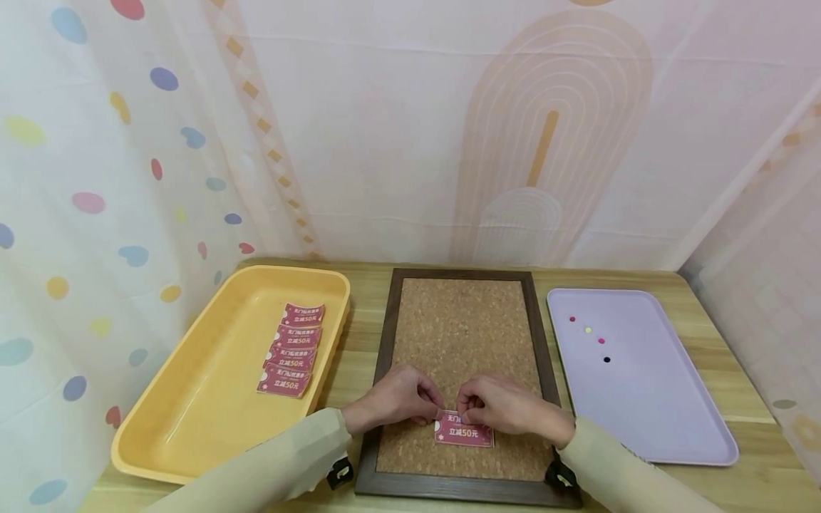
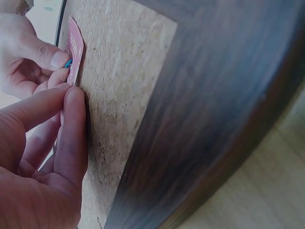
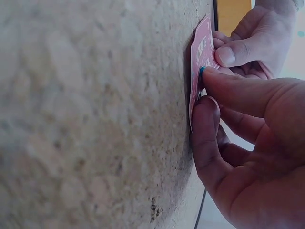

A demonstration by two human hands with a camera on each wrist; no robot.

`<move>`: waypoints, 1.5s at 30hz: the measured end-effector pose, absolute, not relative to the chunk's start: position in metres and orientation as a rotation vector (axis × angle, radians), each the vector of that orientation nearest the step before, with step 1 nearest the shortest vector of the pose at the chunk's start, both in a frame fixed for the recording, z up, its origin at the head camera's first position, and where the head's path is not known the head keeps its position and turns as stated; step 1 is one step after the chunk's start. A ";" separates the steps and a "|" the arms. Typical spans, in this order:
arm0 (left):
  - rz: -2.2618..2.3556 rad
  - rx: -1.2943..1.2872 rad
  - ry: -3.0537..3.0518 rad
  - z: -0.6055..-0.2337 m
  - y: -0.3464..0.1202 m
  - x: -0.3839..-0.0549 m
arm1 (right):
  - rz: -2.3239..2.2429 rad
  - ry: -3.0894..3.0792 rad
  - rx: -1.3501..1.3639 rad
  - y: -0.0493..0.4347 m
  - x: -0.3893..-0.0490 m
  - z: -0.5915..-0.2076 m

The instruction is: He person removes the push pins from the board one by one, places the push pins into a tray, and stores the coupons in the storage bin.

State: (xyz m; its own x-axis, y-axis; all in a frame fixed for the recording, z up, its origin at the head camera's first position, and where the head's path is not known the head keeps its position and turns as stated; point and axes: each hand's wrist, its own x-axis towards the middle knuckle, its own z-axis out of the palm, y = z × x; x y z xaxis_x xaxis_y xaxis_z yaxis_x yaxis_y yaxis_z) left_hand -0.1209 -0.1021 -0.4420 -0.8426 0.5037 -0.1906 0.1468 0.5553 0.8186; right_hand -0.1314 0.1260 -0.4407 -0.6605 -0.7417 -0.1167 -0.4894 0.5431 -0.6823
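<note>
A red coupon (image 1: 463, 434) with white and yellow print lies near the front of the cork board (image 1: 465, 328), its surface slightly bowed off the cork in the wrist views. My left hand (image 1: 403, 395) pinches the coupon's left edge between thumb and forefinger. Over the coupon's upper middle, my right hand (image 1: 507, 405) pinches a small blue thumbtack (image 3: 202, 70). The tack's head shows between the thumb and fingers, close against the printed face; its point is hidden.
To the left, a yellow tray (image 1: 192, 399) holds several overlapping red coupons (image 1: 288, 360). A lilac tray (image 1: 654, 406) at the right carries several coloured thumbtacks, including a black one (image 1: 606, 360). The board's dark wooden frame (image 1: 465, 487) surrounds the cork.
</note>
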 end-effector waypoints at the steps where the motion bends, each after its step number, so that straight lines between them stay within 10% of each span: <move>1: 1.202 0.531 2.391 -0.442 -0.102 -0.121 | -0.879 2.389 -1.004 0.126 -0.131 -0.441; 45: 1.341 0.418 2.329 -0.423 -0.119 -0.112 | -1.269 2.393 -0.914 0.182 -0.125 -0.410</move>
